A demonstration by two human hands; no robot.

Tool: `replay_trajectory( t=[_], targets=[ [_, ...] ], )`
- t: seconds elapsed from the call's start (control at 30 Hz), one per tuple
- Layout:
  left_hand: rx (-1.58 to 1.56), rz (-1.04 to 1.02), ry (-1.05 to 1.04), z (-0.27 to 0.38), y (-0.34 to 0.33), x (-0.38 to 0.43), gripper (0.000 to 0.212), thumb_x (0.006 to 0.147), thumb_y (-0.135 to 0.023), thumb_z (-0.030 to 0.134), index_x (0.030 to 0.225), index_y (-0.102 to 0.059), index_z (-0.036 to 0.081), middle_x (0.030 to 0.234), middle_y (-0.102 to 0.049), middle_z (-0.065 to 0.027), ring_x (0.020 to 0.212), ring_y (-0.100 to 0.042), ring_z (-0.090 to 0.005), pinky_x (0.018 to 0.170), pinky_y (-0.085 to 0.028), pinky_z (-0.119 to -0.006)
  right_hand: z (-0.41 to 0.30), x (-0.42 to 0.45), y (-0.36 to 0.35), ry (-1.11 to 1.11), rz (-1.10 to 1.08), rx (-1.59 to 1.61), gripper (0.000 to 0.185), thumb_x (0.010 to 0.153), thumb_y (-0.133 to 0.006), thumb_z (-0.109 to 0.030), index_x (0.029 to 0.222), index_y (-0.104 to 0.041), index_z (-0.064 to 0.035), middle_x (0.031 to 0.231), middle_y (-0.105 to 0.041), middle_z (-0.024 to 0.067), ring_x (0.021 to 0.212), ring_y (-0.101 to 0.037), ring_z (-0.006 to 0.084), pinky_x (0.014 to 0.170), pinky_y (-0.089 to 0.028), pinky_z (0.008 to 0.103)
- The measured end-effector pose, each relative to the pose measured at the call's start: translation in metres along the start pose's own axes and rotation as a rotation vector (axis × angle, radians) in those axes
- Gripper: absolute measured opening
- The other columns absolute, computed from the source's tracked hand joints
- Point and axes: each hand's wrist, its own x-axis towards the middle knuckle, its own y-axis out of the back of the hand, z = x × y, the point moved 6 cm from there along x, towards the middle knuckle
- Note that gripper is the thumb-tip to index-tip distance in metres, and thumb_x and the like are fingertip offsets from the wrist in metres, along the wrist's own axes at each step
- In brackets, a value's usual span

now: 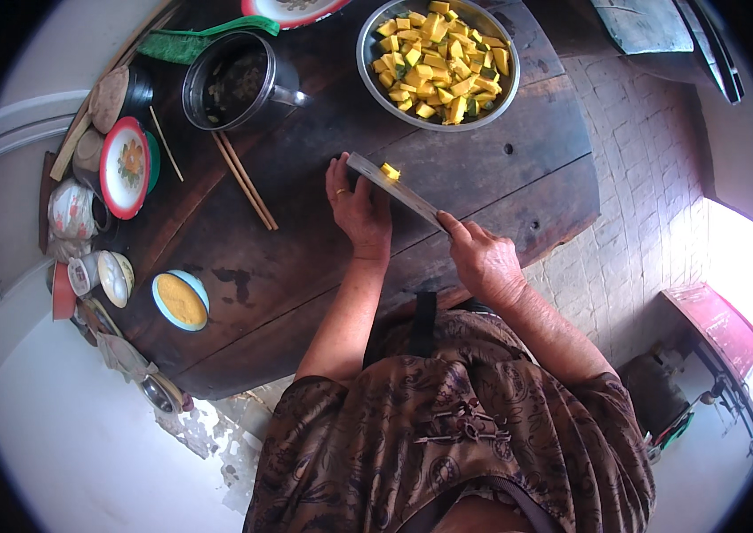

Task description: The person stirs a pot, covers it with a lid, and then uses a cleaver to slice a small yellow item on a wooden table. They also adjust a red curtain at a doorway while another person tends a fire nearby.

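My right hand (pixel 485 260) grips the near end of a kitchen knife (pixel 396 190), whose grey blade slants away to the left over the dark wooden table (pixel 323 260). Close against the blade's left side is my left hand (pixel 361 212), a ring on one finger and its fingertips beside the far end. The blade partly covers those fingers, so whether they hold anything is hidden. A small yellow pumpkin chunk (pixel 389 171) sits at the blade's right side. Beyond the knife stands a steel bowl (pixel 371 98) heaped with cut pumpkin pieces (pixel 439 63), some with green rind.
Left of my hands lie chopsticks (pixel 245 180) and a bowl of yellow meal (pixel 180 301). A steel pot (pixel 269 100) with dark contents stands farther back, by a green brush (pixel 180 45). Red-rimmed enamel dish (pixel 126 168), cups and bowls crowd the left edge.
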Motion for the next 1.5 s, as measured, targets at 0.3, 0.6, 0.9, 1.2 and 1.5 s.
replay_trajectory(
  t=[0.3,0.6,0.9,1.2,1.5],
  targets=[
    [0.067,-0.021,-0.02,0.005,0.002,-0.001,0.029,0.066,-0.064,0.006,0.094,-0.06,0.004,0.113,-0.051,-0.0182,0.111,-0.043,-0.0375,0.093,-0.035,-0.044,0.001,0.012,-0.004,0.026,0.063,-0.064,0.044,0.075,-0.048,-0.005,0.119,-0.045,-0.0067,0.076,-0.055,0.0101,0.072,-0.06,0.0274,0.054,-0.049,0.0383],
    [0.189,-0.04,-0.162,0.002,-0.005,0.001,0.033,0.067,-0.063,0.011,0.099,-0.054,0.003,0.11,-0.051,-0.0156,0.107,-0.045,-0.0346,0.089,-0.036,-0.045,-0.006,0.006,0.012,0.025,0.053,0.058,0.05,0.073,-0.051,-0.007,0.123,-0.042,-0.0064,0.089,-0.056,0.0118,0.078,-0.06,0.0282,0.059,-0.051,0.0361],
    [0.17,-0.117,-0.252,0.016,-0.012,0.015,0.034,0.062,-0.064,0.003,0.095,-0.054,0.004,0.093,-0.057,-0.0111,0.094,-0.053,-0.0304,0.08,-0.043,-0.039,0.004,-0.008,0.034,0.046,0.236,0.116,0.048,0.07,-0.053,0.003,0.117,-0.049,-0.0048,0.088,-0.059,0.0122,0.075,-0.061,0.0275,0.059,-0.052,0.035],
    [0.022,-0.206,-0.293,0.017,-0.029,0.019,0.025,0.066,-0.061,-0.003,0.087,-0.054,0.007,0.076,-0.057,-0.0088,0.076,-0.056,-0.03,0.071,-0.048,-0.038,0.013,-0.016,0.044,0.039,0.291,0.191,0.046,0.071,-0.054,0.004,0.116,-0.05,-0.002,0.087,-0.059,0.014,0.073,-0.061,0.0283,0.059,-0.052,0.0347],
    [0.083,-0.493,-0.446,0.044,-0.056,0.002,0.022,0.078,-0.061,0.018,0.097,-0.059,0.009,0.092,-0.061,-0.0096,0.087,-0.058,-0.029,0.075,-0.048,-0.036,0.027,-0.023,0.045,0.015,0.321,0.221,0.044,0.072,-0.054,0.003,0.116,-0.05,-0.0016,0.083,-0.059,0.0137,0.069,-0.06,0.0284,0.057,-0.051,0.0347]
  ],
)
